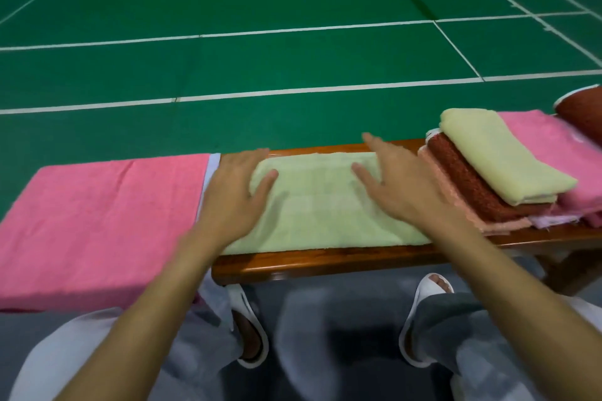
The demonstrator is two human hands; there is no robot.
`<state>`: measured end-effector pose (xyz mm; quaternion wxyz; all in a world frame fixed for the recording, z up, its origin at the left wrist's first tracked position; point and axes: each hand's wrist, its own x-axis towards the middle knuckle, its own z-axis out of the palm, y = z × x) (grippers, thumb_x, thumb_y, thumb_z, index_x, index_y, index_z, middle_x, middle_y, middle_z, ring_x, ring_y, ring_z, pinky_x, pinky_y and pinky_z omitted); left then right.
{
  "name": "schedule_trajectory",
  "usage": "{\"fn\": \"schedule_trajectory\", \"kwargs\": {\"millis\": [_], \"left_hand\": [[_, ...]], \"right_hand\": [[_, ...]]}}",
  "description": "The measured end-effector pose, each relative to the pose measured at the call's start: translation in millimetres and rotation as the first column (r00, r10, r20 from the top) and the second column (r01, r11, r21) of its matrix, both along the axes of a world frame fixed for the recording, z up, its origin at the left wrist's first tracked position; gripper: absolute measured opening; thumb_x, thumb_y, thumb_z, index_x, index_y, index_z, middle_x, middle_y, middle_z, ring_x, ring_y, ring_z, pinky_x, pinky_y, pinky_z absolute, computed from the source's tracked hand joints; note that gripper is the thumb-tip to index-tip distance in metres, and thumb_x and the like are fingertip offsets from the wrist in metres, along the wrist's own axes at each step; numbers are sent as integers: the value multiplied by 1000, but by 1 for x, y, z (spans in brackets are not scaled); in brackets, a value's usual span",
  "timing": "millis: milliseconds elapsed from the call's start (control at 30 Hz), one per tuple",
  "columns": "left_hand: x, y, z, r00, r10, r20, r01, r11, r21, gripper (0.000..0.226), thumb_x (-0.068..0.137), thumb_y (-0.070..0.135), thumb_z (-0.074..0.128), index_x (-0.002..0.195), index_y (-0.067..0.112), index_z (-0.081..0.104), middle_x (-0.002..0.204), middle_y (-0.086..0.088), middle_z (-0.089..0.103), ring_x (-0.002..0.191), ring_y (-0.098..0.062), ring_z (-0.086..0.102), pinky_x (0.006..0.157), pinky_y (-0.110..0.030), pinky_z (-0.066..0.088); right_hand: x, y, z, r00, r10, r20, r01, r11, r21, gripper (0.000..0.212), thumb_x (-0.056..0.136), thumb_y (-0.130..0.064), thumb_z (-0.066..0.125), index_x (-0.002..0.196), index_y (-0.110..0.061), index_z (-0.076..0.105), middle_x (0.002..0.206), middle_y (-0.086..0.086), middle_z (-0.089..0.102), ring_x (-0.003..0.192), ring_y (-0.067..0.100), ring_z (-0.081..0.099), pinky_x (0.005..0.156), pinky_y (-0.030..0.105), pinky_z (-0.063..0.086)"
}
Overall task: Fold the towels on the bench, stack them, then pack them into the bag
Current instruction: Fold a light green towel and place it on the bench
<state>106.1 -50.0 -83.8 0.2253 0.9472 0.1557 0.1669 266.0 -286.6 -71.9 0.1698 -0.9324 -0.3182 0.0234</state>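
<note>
A pale green towel point(319, 205) lies folded flat on the wooden bench point(325, 262) in front of me. My left hand point(234, 192) rests flat on its left end with straight fingers. My right hand point(400, 182) lies flat on its right part, fingers spread. To the right stands a stack of folded towels point(482, 185): a pale yellow-green one point(501, 159) on top, a dark red one point(462, 179) under it, a peach one point(456, 202) lower. A pink towel point(97, 221) lies spread over the bench's left part. No bag is identifiable.
Another pink towel point(553, 140) lies behind the stack at the right, with a dark red rounded object point(583, 111) beyond it. Green court floor point(293, 42) with white lines stretches past the bench. My knees and white slippers point(250, 329) are under the bench's near edge.
</note>
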Motion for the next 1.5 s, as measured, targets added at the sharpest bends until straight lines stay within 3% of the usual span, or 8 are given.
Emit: {"fn": "schedule_trajectory", "kwargs": {"millis": [133, 333, 667, 900, 1067, 1333, 1433, 1500], "left_hand": [[26, -48, -33, 983, -128, -134, 141, 986, 92, 68, 104, 52, 17, 164, 21, 20, 172, -1, 15, 160, -22, 2, 129, -45, 9], [22, -40, -64, 942, -50, -332, 126, 969, 214, 71, 101, 63, 3, 165, 33, 1, 172, 5, -8, 159, -19, -14, 129, -49, 0], [5, 12, -67, 926, 120, -357, -31, 969, 244, 82, 95, 71, -1, 165, 29, -1, 172, -3, -9, 158, -25, -15, 128, -49, -6], [8, -15, -53, 959, 96, -267, -7, 949, 316, 82, 98, 70, 9, 166, 24, 5, 173, -7, -3, 159, -29, -11, 127, -50, -5], [15, -48, -58, 940, -10, -340, 94, 968, 232, 80, 97, 72, 5, 165, 29, -2, 172, -5, -10, 157, -26, -19, 128, -48, -8], [36, -85, -59, 946, -65, -316, 101, 990, 101, 81, 96, 75, 1, 165, 32, 1, 172, 0, -12, 156, -21, -22, 127, -47, -11], [44, -98, -47, 971, -145, -192, 111, 978, -176, 70, 104, 67, 14, 165, 33, 11, 173, 6, 1, 158, -12, -12, 129, -42, -6], [49, -101, -32, 985, -154, -73, 98, 862, -497, 62, 107, 61, 25, 163, 34, 21, 171, 11, 17, 158, -7, 8, 130, -40, 6]], "right_hand": [[-34, 38, -45, 973, 231, 12, -229, 970, -79, 67, 103, -53, 17, 164, -30, 5, 172, 1, -4, 158, 24, -9, 127, 54, -1], [-21, 27, -73, 972, 235, 22, -225, 952, -205, 69, 101, -61, 5, 163, -35, -2, 171, -2, -13, 157, 22, -18, 126, 55, -4], [23, -22, -72, 999, -23, 34, 29, 985, -170, 67, 107, -50, 21, 165, -20, 3, 172, 12, -3, 158, 31, -5, 128, 49, 6], [14, -14, -48, 919, -377, 114, 387, 919, -74, 76, 95, -53, 57, 137, 9, 44, 145, 28, 45, 132, 42, 43, 109, 49, 38], [19, -12, -41, 928, -370, -38, 369, 929, -41, 36, 103, -39, 53, 95, -4, 59, 102, 19, 66, 90, 34, 57, 74, 38, 41], [51, -39, 5, 907, -307, -288, 371, 906, 204, 40, 105, -29, 53, 132, 0, 47, 126, 14, 57, 118, 34, 55, 90, 37, 39], [56, -47, 25, 891, -275, -360, 391, 869, 304, 37, 102, -25, 56, 133, -8, 47, 125, 11, 58, 116, 32, 56, 95, 40, 43], [53, -42, 38, 901, -228, -368, 366, 856, 365, 37, 99, -20, 57, 134, -12, 48, 120, 6, 58, 111, 29, 58, 96, 42, 48]]}}
